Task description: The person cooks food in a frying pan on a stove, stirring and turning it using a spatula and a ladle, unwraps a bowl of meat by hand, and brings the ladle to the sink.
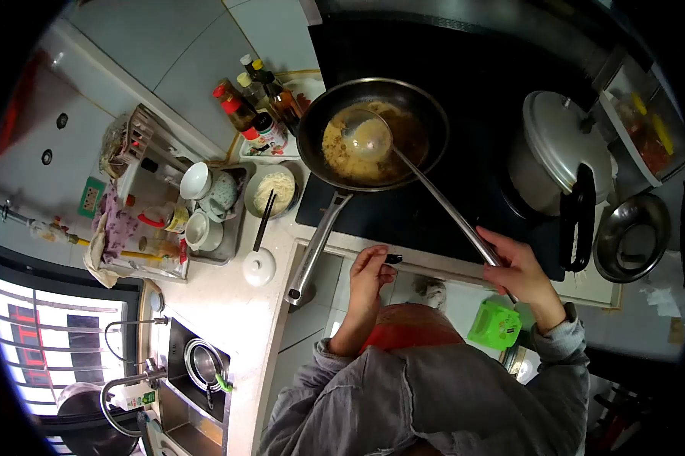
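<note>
A dark frying pan (431, 152) sits on the black cooktop, with brownish liquid and pale bits in it. My right hand (519, 267) is wrapped round the metal handle of a ladle (449, 199), whose bowl rests in the pan's liquid. In front of my body, my left hand (370, 275) is closed with its fingers pinched at a small black object (393, 259), too small to name. The pan's long metal handle (320, 247) points toward the counter edge, left of my left hand and apart from it.
Left of the pan stand sauce bottles (240, 110) and a bowl of pale food (274, 190) with black chopsticks (264, 220). A pressure cooker (544, 152) is on the right, beside a metal bowl (631, 237). The sink (187, 395) lies at lower left.
</note>
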Tool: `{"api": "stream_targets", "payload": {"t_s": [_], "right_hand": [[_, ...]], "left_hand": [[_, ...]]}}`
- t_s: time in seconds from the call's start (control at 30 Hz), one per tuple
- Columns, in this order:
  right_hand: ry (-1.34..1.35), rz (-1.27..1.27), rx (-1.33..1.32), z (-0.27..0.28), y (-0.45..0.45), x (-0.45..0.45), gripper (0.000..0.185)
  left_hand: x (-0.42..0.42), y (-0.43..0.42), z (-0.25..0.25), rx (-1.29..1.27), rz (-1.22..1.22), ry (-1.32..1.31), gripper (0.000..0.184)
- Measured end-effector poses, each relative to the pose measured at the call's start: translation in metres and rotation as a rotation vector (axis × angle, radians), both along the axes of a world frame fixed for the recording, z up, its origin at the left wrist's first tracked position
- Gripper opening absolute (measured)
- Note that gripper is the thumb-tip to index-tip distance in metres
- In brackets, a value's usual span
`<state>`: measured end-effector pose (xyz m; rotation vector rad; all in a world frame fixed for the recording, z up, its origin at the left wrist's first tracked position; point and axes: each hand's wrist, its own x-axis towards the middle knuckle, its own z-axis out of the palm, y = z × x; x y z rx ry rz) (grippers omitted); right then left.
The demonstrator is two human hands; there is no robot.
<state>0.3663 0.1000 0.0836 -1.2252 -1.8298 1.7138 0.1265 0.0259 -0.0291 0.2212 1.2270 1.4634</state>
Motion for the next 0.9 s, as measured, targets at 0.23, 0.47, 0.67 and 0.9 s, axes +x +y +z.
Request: {"api": "stream_targets", "payload": {"t_s": [0.23, 0.47, 0.67, 0.9], "right_hand": [[-0.062, -0.038, -0.021, 0.018, 0.000, -0.001, 0.061], [-0.040, -0.021, -0.091, 0.018, 0.004, -0.003, 0.062], [0.029, -0.009, -0.181, 0.020, 0.008, -0.003, 0.061], [0.031, -0.005, -0.279, 0.036, 0.019, -0.009, 0.061]], "left_hand": [[0.004, 0.013, 0.014, 0.021, -0.142, 0.028, 0.018], [0.013, 0.026, 0.029, 0.090, -0.252, -0.023, 0.019], [0.014, 0.028, 0.023, 0.077, -0.287, -0.026, 0.018], [0.013, 0.029, 0.020, 0.043, -0.238, -0.055, 0.017]]}}
